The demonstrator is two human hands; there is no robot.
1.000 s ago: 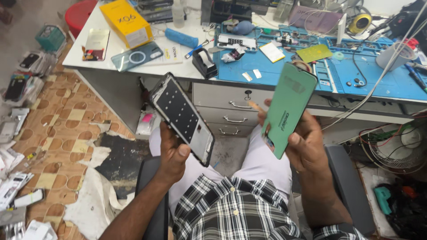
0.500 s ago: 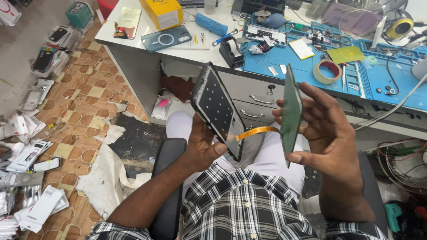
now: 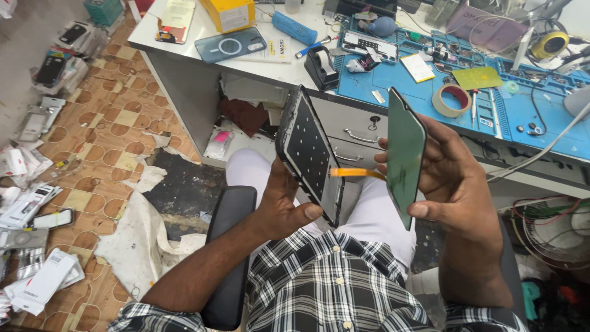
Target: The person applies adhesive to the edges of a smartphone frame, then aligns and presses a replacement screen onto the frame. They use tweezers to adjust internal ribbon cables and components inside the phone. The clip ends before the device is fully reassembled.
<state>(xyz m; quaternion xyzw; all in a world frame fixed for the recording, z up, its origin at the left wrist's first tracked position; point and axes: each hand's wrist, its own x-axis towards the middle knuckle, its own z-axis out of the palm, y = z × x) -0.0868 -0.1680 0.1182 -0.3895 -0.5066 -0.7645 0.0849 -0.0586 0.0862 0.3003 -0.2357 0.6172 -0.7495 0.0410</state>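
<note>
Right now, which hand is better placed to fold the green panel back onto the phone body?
Right. The right hand holds the green panel free; the left hand braces the phone body, joined by an orange ribbon cable.

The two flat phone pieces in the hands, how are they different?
The black phone frame in the left hand shows a dotted dark face; the green screen panel in the right hand is plain and smooth. The frame tilts left, the panel stands nearly edge-on. An orange ribbon cable runs between them.
</note>
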